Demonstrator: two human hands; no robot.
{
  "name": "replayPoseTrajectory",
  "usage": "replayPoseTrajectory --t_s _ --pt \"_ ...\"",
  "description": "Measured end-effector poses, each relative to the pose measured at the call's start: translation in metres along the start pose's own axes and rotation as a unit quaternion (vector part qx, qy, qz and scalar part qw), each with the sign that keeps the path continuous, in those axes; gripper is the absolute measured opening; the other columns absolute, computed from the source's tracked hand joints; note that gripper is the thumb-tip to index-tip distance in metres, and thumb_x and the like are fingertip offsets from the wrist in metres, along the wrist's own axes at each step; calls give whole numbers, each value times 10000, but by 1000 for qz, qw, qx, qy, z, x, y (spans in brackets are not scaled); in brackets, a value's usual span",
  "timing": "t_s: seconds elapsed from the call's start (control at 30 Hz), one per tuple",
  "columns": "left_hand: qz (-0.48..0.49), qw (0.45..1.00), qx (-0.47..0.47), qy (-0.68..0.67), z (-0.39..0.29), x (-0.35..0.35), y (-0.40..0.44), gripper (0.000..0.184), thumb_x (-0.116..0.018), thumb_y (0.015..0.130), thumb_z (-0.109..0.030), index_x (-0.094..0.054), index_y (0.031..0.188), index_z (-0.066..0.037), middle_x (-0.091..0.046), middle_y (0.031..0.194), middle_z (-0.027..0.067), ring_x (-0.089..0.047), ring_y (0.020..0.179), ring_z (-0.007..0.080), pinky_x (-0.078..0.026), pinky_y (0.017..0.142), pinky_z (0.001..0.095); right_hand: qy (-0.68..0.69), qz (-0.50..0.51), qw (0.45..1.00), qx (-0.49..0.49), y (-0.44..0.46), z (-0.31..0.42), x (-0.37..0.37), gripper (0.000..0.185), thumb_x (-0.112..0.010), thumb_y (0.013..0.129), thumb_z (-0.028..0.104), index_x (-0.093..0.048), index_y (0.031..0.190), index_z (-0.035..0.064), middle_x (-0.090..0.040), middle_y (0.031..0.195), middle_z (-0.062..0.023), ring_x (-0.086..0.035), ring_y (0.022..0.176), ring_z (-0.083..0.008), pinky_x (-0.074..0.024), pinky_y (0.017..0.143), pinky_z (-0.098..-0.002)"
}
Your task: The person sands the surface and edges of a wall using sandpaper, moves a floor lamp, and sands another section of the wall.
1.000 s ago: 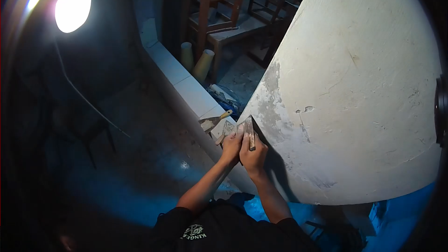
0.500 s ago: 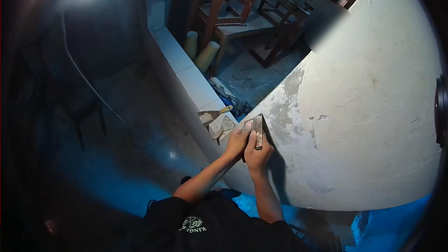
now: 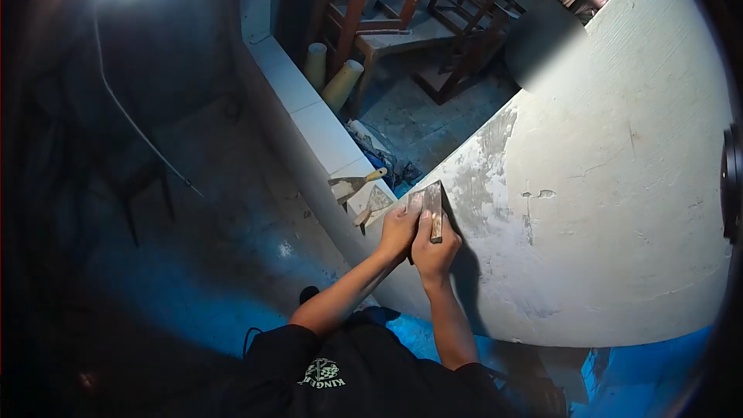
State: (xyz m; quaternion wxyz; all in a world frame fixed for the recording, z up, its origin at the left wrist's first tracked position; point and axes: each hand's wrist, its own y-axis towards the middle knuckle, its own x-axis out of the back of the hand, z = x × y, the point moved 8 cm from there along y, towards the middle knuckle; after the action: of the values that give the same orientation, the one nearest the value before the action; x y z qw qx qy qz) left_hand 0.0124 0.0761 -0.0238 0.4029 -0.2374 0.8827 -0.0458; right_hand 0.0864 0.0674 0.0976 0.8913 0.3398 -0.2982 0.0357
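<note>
My left hand [image 3: 398, 228] and right hand [image 3: 435, 251] are clenching a flat, scuffed, straight-edged tool [image 3: 436, 213] between them. I'm holding it at the edge of the rough, patchy wall [image 3: 588, 193].

Pretty basic ledge [image 3: 309, 124], topped with whitish tiles. A scraper [image 3: 353, 184] with a yellowish handle is laid across it near the wall end, some pale stuff smeared on the blade, and a flat-bladed tool [image 3: 376, 200] is parked right beside it.
</note>
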Motion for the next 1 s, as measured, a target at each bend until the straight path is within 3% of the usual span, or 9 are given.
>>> replayPoseTrajectory --t_s 0.2,0.33,0.53,0.6,0.73,0.8,0.87,0.93,1.0 --pt "-1 997 -39 72 -4 0 -1 408 -501 970 -386 -616 877 -6 -607 761 31 -543 640 78 -453 565 238 4 -1 1000 29 6 0 -2 153 -567 868 99 -629 833 -37 -620 705 -240 -624 643 -410 -490 542 -430" --pt "-19 997 -16 67 12 3 -3 405 -504 971 -379 -609 859 -5 -592 738 23 -533 631 72 -448 562 232 26 9 999 -19 0 -2 7 147 -565 864 90 -622 812 -35 -609 675 -232 -620 644 -413 -470 545 -431" --pt "11 999 -46 -21 6 -3 2 427 -546 947 -379 -638 815 16 -630 721 61 -573 667 91 -462 564 246 22 -1 1000 16 3 0 6 157 -573 865 102 -619 779 -22 -600 638 -212 -622 596 -388 -470 507 -419" --pt "-51 998 -42 24 9 0 2 417 -542 951 -364 -636 825 22 -631 732 56 -569 657 88 -460 554 250 58 -20 998 23 5 3 11 147 -575 863 101 -626 800 -22 -598 641 -212 -617 615 -400 -465 523 -428" --pt "13 997 -76 -11 -11 4 25 393 -539 950 -344 -644 874 27 -639 762 64 -560 659 90 -453 555 252 14 6 1000 20 18 0 -9 149 -572 867 99 -628 811 -28 -603 658 -218 -615 622 -392 -459 548 -426" --pt "-31 983 -149 106 -4 11 23 441 -500 964 -380 -630 794 5 -610 715 51 -550 644 99 -456 554 277 15 23 1000 15 16 4 -8 166 -575 874 106 -623 802 -36 -599 661 -228 -608 598 -365 -446 549 -405" --pt "-60 983 -54 165 -11 6 -9 440 -503 963 -369 -636 821 26 -624 739 60 -551 668 97 -463 575 284 52 -3 999 -5 2 0 3 191 -583 875 123 -616 783 -42 -600 659 -230 -599 582 -365 -439 540 -401" --pt "-69 991 -42 104 5 7 0 440 -504 963 -369 -643 848 33 -632 754 68 -552 682 97 -468 590 285 52 -8 999 10 6 0 2 198 -583 875 124 -611 773 -42 -600 653 -227 -599 572 -362 -436 533 -403" --pt "-30 985 -144 86 -14 2 13 438 -504 964 -372 -629 851 32 -627 748 58 -549 673 98 -469 587 282 53 -19 998 16 14 1 -1 205 -583 876 125 -606 763 -43 -600 647 -223 -598 562 -359 -434 526 -405"
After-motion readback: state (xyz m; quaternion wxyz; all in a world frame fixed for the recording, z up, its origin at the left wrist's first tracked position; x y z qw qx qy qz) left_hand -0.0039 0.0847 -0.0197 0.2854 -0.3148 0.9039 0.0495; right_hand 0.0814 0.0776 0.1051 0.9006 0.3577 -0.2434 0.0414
